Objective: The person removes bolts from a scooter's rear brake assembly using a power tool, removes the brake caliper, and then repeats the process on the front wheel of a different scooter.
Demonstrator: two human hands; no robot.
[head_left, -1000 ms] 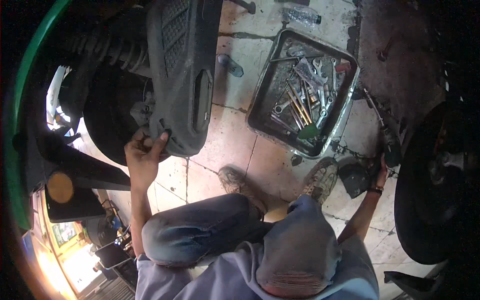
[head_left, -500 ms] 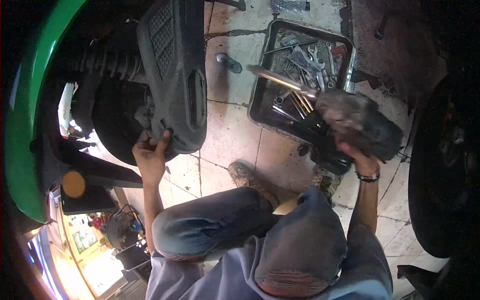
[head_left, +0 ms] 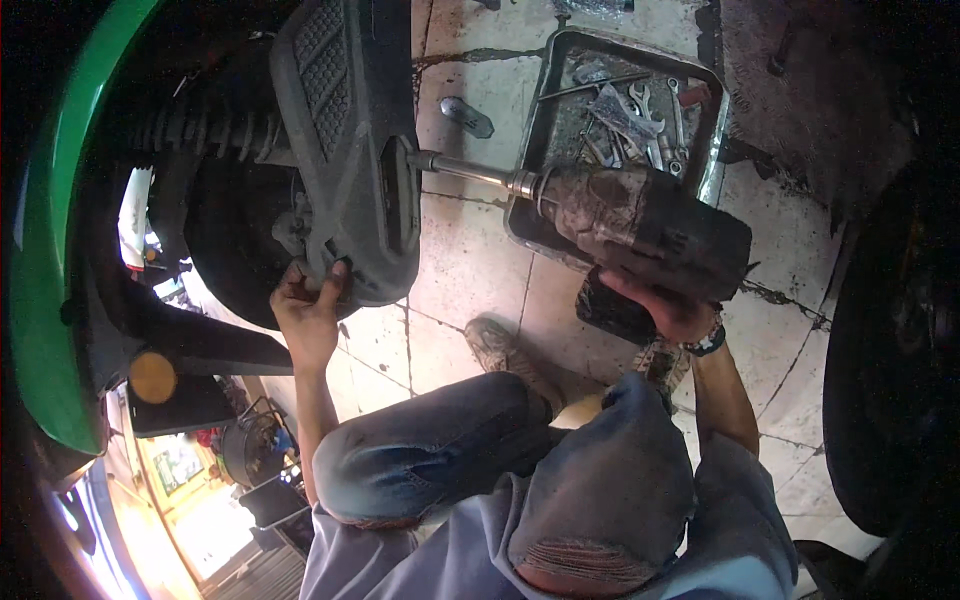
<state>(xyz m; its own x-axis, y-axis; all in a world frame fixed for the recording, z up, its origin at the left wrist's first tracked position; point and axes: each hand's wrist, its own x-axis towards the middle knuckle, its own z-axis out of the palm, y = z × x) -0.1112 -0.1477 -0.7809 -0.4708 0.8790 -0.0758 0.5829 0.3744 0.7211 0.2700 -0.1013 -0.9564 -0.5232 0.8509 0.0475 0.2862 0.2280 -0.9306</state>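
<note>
My right hand point(head_left: 670, 308) is wrapped round the handle of a dark, worn cordless impact wrench point(head_left: 640, 215). A long metal socket extension point(head_left: 475, 172) points left from its nose, its tip at the slot in a black textured plastic cover point(head_left: 350, 200) on a motorbike. Whether the tip sits on a bolt cannot be seen. My left hand point(head_left: 308, 308) pinches the lower end of that cover between thumb and fingers. Behind the cover are a coil-spring shock absorber point(head_left: 205, 133) and the dark wheel point(head_left: 225, 240).
Beyond the impact wrench lies a black metal tray point(head_left: 535, 120) with several wrenches point(head_left: 645, 105). A small flat oblong piece point(head_left: 466, 117) rests on the tiled floor point(head_left: 470, 260). Green bodywork point(head_left: 55, 300) curves along the left; a dark tyre point(head_left: 880, 350) stands at right.
My right hand has brought the impact wrench left, from over the tray to the cover, with its socket tip now at the slot. The left hand keeps its pinch.
</note>
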